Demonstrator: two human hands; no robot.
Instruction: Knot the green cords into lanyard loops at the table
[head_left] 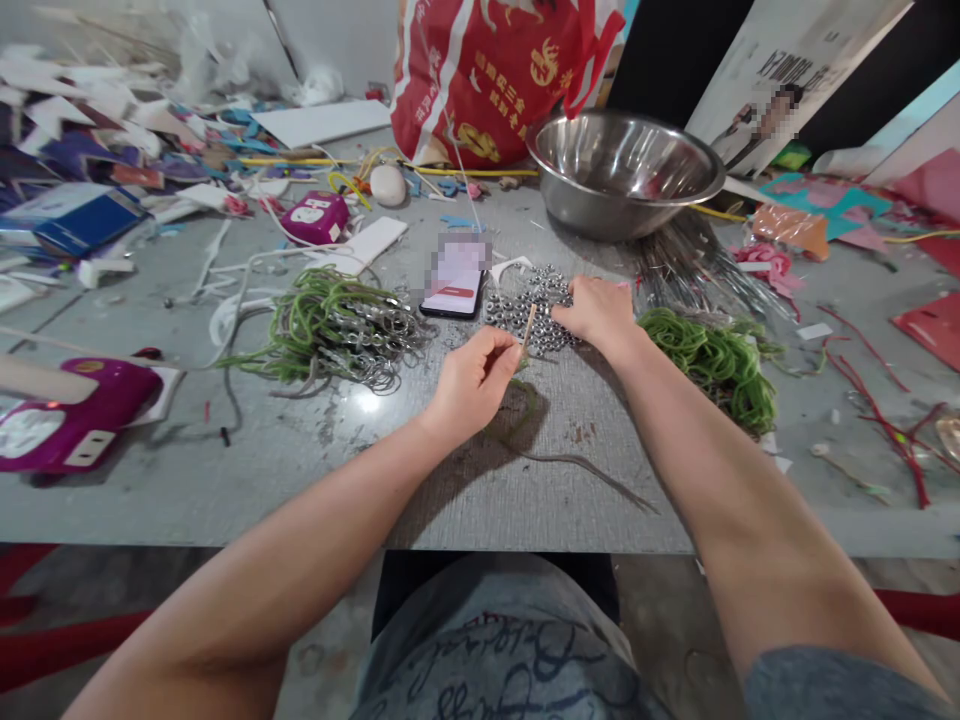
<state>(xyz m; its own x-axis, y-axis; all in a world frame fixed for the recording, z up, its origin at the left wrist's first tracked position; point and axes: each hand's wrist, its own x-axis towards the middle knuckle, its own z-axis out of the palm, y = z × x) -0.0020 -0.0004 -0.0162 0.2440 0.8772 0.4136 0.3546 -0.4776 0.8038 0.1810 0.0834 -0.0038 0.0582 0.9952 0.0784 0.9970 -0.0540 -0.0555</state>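
Observation:
My left hand [476, 385] is closed in a pinch on a green cord. A thin pale tip [530, 328] stands up from its fingertips, and the cord's grey tail [592, 465] trails on the table below. At the edge of a pile of round silver beads [536, 300], my right hand [600, 312] has its fingers bent, thumb and fingertips down among the beads. What they pinch is too small to make out. A bundle of green cords with metal clasps [330, 325] lies left of the beads; another green cord bundle [709, 365] is beside my right forearm.
Behind the beads lies a phone [452, 285]. A steel bowl [626, 180] and a red bag [487, 80] stand farther back. Purple devices [97, 410] are at the left, scraps [112, 130] behind them. Red cords [892, 430] lie at the right.

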